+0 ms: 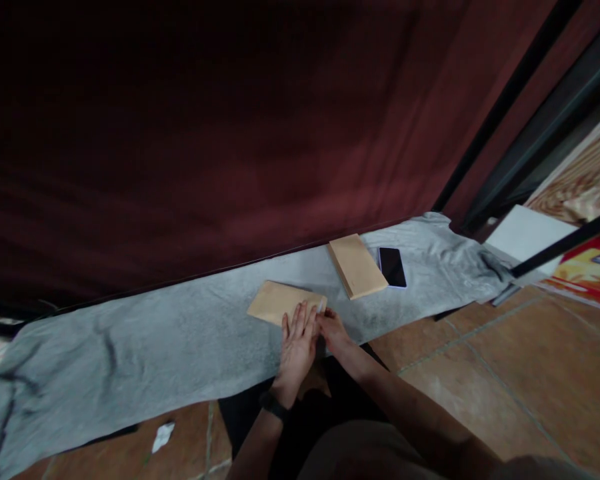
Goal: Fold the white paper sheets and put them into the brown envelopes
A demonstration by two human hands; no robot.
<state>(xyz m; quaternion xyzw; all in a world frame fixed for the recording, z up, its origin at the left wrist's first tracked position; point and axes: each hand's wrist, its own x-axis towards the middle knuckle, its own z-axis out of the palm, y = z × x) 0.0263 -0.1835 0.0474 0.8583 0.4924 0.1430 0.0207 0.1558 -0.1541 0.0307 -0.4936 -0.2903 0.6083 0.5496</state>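
A flat brown paper envelope (pixel 273 301) lies at a slant on a grey cloth in front of me. My left hand (pixel 299 337) rests on its right part, palm down with the fingers stretched out. At the envelope's right end, my right hand (pixel 331 328) has its fingers curled in and pressed together at the edge. A small whitish strip (pixel 322 305) shows on the envelope just above these fingertips. What lies under the right fingers is partly hidden. Farther back to the right is a stack of similar brown envelopes (pixel 359 265), with a dark-screened phone (pixel 393 267) beside it.
The grey cloth (pixel 145 333) covers a long narrow surface against a dark red panel (pixel 230 167). Black metal bars (pixel 500 107) rise at the right, near a white board (pixel 527 233) and a red-yellow package (pixel 593 267). Crumpled white paper (pixel 163 436) lies on the tiled floor (pixel 480 380).
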